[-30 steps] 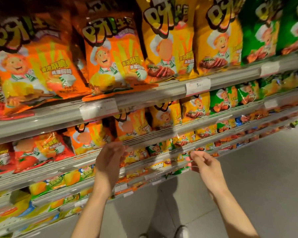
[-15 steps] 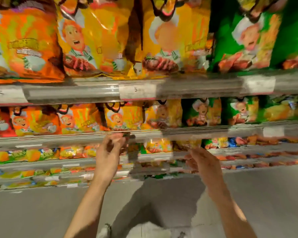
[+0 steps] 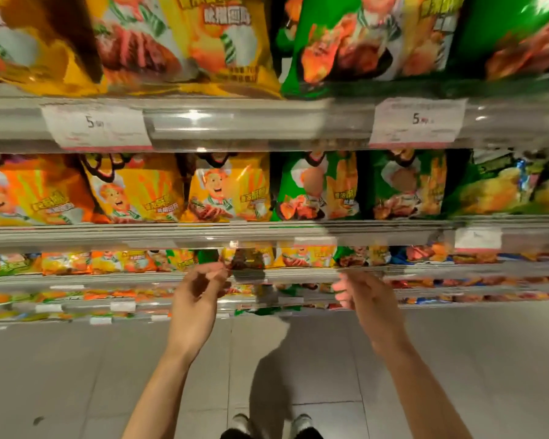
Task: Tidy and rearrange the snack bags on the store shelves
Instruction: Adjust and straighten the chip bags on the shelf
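Observation:
My left hand (image 3: 200,299) hovers in front of the third shelf rail (image 3: 108,277). Its thumb and fingers are curved and apart, with the tips right beside a small dark snack bag (image 3: 246,264) that sticks out over the rail; it grips nothing. My right hand (image 3: 368,296) is level with it further right, fingers loosely curled and empty. Small yellow bags (image 3: 308,256) stand between the two hands. On the shelf above are orange bags (image 3: 35,191), yellow bags (image 3: 229,188) and green bags (image 3: 317,185). The picture is blurred.
Large yellow bags (image 3: 203,42) and green bags (image 3: 346,36) fill the top shelf above white price tags (image 3: 417,122). Lower shelves (image 3: 76,308) hold more small packets. Grey floor tiles (image 3: 61,375) spread below, with my shoes (image 3: 301,423) at the bottom edge.
The view has swung right and closer, from orange bags to yellow and green ones. Both hands stayed in front of the third shelf, and the left hand's fingers came off the rail.

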`<action>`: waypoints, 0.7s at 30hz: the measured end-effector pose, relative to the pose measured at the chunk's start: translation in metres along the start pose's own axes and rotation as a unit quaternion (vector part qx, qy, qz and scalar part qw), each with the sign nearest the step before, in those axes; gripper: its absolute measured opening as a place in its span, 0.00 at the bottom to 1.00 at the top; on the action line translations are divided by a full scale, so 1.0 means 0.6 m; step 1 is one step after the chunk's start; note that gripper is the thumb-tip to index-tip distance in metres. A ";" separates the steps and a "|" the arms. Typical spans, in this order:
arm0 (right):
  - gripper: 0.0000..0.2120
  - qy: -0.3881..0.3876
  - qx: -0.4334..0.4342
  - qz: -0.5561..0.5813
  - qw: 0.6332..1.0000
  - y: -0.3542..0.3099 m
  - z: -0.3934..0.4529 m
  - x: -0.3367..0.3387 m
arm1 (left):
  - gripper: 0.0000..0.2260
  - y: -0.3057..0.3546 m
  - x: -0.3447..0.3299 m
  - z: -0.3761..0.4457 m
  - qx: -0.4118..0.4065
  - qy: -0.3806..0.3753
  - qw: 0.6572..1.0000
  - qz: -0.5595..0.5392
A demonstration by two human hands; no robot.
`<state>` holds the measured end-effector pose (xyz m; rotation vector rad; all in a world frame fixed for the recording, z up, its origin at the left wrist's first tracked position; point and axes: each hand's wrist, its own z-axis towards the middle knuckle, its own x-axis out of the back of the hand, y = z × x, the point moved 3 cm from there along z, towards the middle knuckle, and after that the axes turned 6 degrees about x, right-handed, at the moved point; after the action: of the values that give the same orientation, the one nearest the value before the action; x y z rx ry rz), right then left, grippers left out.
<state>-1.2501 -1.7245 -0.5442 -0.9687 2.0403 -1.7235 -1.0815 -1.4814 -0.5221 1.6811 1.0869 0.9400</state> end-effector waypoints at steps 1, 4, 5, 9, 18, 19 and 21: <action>0.09 0.003 -0.001 -0.006 1.000 0.017 0.013 -0.006 | 0.05 -0.022 -0.004 0.010 0.004 -0.002 1.000 0.008; 0.06 0.000 0.039 -0.077 0.996 0.068 0.069 -0.029 | 0.04 -0.088 -0.021 0.059 -0.016 0.006 0.999 0.052; 0.05 0.005 0.059 -0.094 0.994 0.081 0.089 -0.039 | 0.04 -0.107 -0.029 0.080 -0.034 0.011 0.997 0.075; 0.07 0.073 0.222 -0.180 0.956 0.124 0.184 -0.066 | 0.14 -0.168 -0.066 0.185 -0.175 0.024 0.957 0.229; 0.27 0.202 0.370 -0.325 0.846 0.220 0.280 -0.123 | 0.28 -0.234 -0.107 0.307 -0.368 0.092 0.873 0.308; 0.26 0.230 0.382 -0.336 0.830 0.222 0.281 -0.127 | 0.28 -0.238 -0.107 0.310 -0.368 0.099 0.875 0.299; 0.22 0.314 0.453 -0.316 0.772 0.221 0.270 -0.132 | 0.27 -0.241 -0.108 0.314 -0.364 0.108 0.880 0.286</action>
<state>-1.1320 -1.7870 -0.7241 -0.7905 0.7519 -3.2529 -0.9684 -1.5635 -0.7248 1.2622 0.2485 1.6944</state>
